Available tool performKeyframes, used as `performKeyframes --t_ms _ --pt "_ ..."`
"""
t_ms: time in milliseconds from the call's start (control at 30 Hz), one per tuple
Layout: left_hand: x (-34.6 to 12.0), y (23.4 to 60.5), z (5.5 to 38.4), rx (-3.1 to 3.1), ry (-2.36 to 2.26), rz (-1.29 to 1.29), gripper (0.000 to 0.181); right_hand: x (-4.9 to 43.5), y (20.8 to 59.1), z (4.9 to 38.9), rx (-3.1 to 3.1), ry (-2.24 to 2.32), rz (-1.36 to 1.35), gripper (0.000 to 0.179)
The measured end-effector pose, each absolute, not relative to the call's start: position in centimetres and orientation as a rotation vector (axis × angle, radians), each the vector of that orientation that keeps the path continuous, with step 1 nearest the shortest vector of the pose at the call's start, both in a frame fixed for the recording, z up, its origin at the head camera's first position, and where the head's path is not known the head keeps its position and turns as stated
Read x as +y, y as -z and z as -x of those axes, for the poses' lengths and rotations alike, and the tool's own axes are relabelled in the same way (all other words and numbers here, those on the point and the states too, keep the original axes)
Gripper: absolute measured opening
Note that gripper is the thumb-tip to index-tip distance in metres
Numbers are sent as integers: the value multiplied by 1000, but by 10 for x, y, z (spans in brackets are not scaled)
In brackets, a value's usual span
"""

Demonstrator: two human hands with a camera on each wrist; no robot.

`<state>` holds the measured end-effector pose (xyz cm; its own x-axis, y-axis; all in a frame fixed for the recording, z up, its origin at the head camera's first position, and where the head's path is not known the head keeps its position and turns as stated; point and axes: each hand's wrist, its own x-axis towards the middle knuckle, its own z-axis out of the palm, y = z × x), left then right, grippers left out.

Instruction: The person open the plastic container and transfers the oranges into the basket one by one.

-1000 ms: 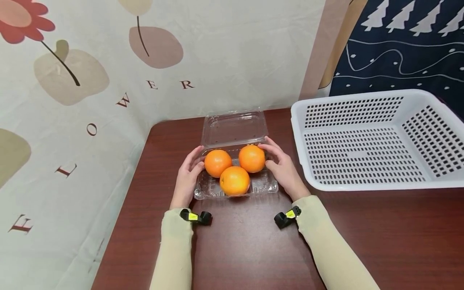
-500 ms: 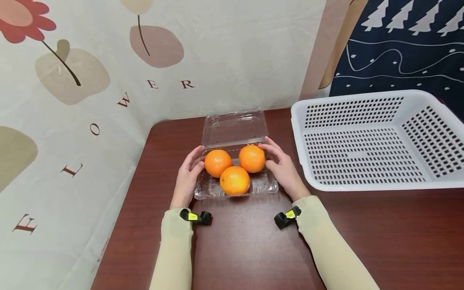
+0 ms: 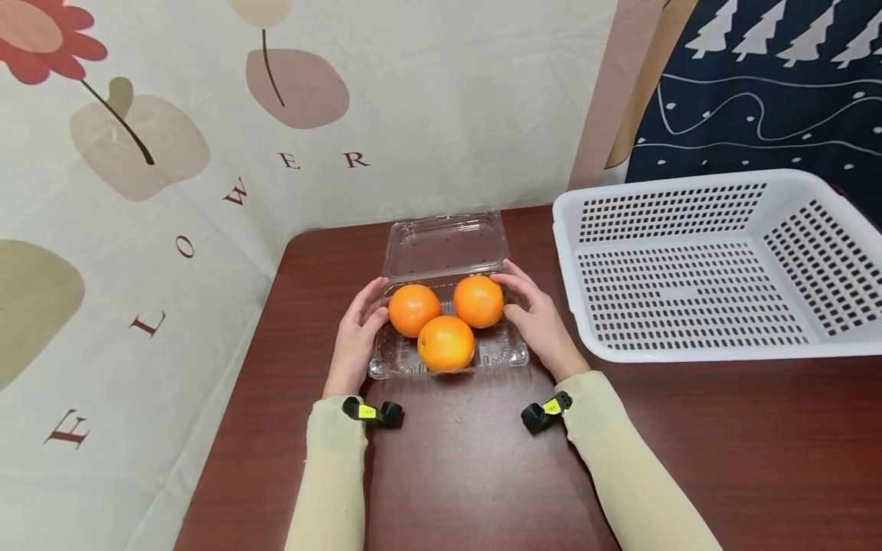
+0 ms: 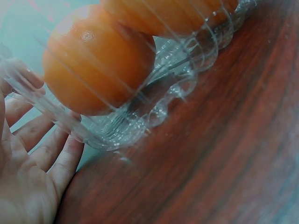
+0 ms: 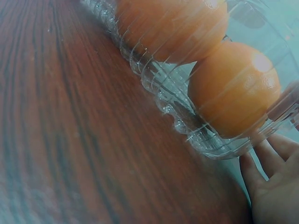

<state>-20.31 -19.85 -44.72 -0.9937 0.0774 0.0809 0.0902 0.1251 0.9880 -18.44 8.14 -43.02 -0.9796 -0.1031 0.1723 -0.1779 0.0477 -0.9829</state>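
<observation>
A clear plastic clamshell box (image 3: 498, 357) lies with its lid (image 3: 446, 243) folded back toward the wall. Three oranges sit in its base: a back left orange (image 3: 413, 310), a back right orange (image 3: 478, 301) and a front orange (image 3: 445, 344). My left hand (image 3: 356, 334) grips the box's left side, its thumb over the rim and its fingers (image 4: 49, 149) spread along the outer wall. On the opposite side my right hand (image 3: 543, 327) holds the box the same way, thumb beside the back right orange. Ridged box walls (image 5: 161, 95) show close up in the right wrist view.
A large white perforated basket (image 3: 723, 353) stands to the right of the box on the dark red-brown table (image 3: 455, 474). Behind the table hangs a pale printed cloth (image 3: 448, 92), with a navy tree-patterned cloth (image 3: 751, 99) at the back right.
</observation>
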Motion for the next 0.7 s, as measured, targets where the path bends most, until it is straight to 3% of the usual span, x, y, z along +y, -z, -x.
performKeyframes --t_ms 700 --pt "-198 447 205 -2340 2075 195 51 82 432 186 -2250 -2081 -264 42"
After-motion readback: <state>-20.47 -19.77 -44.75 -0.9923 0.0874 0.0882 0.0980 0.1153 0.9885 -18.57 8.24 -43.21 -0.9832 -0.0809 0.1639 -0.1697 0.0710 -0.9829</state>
